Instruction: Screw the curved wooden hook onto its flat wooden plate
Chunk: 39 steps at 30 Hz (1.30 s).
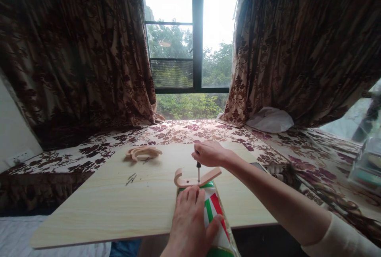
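My right hand (206,154) is closed around the handle of a screwdriver (199,171), held upright. Its tip meets a curved wooden hook piece (193,180), near a dark hole in the wood. That piece lies on the far end of a green, white and red package (216,213). My left hand (192,213) is spread flat on the package, its fingertips at the near edge of the wooden piece. The handle is mostly hidden inside my right fist.
Several screws (130,178) lie on the pale wooden table (98,205), left of the package. More curved wooden pieces (143,153) are stacked at the back left. A dark flat object (258,166) sits behind my right forearm. A white plastic bag (270,119) rests beyond, by the curtain.
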Available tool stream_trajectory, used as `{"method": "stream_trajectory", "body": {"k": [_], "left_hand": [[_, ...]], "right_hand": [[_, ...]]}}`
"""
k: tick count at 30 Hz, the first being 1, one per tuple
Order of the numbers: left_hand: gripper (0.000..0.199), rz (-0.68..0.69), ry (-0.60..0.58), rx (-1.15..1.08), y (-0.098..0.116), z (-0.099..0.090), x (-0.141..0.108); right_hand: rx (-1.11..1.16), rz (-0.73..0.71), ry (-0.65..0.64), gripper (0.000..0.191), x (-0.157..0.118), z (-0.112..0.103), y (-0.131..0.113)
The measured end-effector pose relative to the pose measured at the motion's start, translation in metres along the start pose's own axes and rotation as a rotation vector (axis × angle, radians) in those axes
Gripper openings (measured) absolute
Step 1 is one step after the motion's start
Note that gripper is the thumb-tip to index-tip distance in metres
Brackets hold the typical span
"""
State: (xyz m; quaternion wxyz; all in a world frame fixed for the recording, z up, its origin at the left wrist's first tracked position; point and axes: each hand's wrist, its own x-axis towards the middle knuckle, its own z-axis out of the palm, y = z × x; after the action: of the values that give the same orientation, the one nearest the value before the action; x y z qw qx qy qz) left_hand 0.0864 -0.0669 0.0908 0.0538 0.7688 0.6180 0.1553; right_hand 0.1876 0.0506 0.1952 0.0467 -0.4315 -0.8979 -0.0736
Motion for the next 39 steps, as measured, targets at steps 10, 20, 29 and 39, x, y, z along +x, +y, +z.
{"method": "stream_trajectory", "body": {"k": [10, 20, 29, 39], "left_hand": [[0.054, -0.014, 0.033, -0.050, 0.002, -0.001, 0.002], [0.056, 0.000, 0.038, -0.028, 0.002, -0.002, -0.001], [0.056, 0.005, 0.047, -0.004, 0.000, 0.003, 0.002], [0.057, 0.036, 0.043, -0.018, -0.004, 0.002, 0.000]], "right_hand": [[0.000, -0.056, -0.034, 0.036, 0.001, -0.002, 0.004], [0.036, -0.094, -0.062, 0.027, 0.000, -0.008, 0.007], [0.088, -0.062, -0.041, 0.029, 0.004, -0.004, 0.004], [0.099, -0.004, -0.001, 0.040, 0.003, 0.005, 0.011]]}}
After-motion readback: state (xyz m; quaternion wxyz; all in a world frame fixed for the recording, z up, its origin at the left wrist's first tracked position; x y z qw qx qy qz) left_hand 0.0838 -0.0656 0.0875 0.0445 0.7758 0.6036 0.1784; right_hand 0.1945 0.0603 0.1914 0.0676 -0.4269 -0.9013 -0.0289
